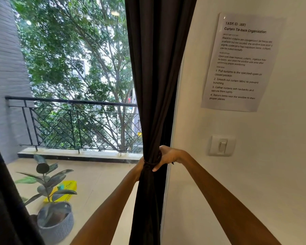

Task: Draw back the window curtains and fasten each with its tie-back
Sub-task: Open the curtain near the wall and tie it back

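Observation:
A dark curtain (155,76) hangs gathered at the right edge of the window, beside the white wall. A dark tie-back (148,164) is wound around it at waist height, pinching the fabric into a narrow bunch. My right hand (168,157) grips the curtain and tie-back from the right, thumb in front. My left hand (139,167) reaches in from the left and is mostly hidden behind the bunched fabric, pressed against it at the tie-back. A second dark curtain (5,200) shows at the lower left edge.
A light switch (222,145) and a printed task sheet (240,62) are on the wall to the right. Beyond the glass lie a potted plant (51,209), a yellow packet (64,190) and a black balcony railing (72,121).

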{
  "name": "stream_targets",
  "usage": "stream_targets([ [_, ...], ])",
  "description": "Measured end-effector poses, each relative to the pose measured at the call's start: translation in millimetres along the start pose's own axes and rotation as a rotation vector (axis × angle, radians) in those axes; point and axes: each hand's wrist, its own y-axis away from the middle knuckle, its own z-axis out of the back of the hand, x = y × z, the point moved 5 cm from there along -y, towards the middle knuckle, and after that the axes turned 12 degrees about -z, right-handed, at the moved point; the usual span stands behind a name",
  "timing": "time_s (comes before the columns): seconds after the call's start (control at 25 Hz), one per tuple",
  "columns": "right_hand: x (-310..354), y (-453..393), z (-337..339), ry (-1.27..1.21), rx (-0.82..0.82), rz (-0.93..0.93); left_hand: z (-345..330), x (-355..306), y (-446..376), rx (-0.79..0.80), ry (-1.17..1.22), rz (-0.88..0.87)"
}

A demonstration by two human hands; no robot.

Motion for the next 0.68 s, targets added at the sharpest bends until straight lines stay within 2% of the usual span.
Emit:
stream_targets([
  [0.08,0.7,0.8,4.9,0.044,-0.122,0.033,6.9,5.7,-10.6,-0.075,0.04,-0.112],
  [0.16,-0.3,0.1,7.8,0.073,-0.227,0.08,20.8,13.9,-22.9,-0.25,0.083,-0.182],
  [0.24,-2.2,1.3,6.3,0.07,-0.272,0.093,22.2,16.9,-25.5,-0.339,0.081,-0.175],
  [0.28,-3.6,3.0,5.1,0.063,-0.282,0.089,20.1,15.2,-21.8,-0.332,0.072,-0.158],
  [0.32,-5.6,5.2,4.9,0.051,-0.292,0.091,15.0,15.2,-19.4,-0.261,0.122,-0.156],
  [0.4,-11.3,10.4,5.8,0.032,-0.311,0.11,8.8,13.9,-8.7,0.016,0.268,-0.164],
  [0.48,-15.7,17.9,8.1,0.025,-0.314,0.122,9.8,14.7,9.4,0.295,0.239,-0.134],
  [0.52,-16.7,21.2,7.4,0.031,-0.288,0.115,11.9,17.5,16.2,0.38,0.159,-0.11],
  [0.6,-13.6,24.3,4.4,0.095,-0.246,0.101,13.7,22.5,17.7,0.434,-0.019,-0.093],
  [0.68,-5.4,25.4,5.8,0.211,-0.321,0.099,10.3,21.1,12.7,0.372,-0.152,-0.129],
])
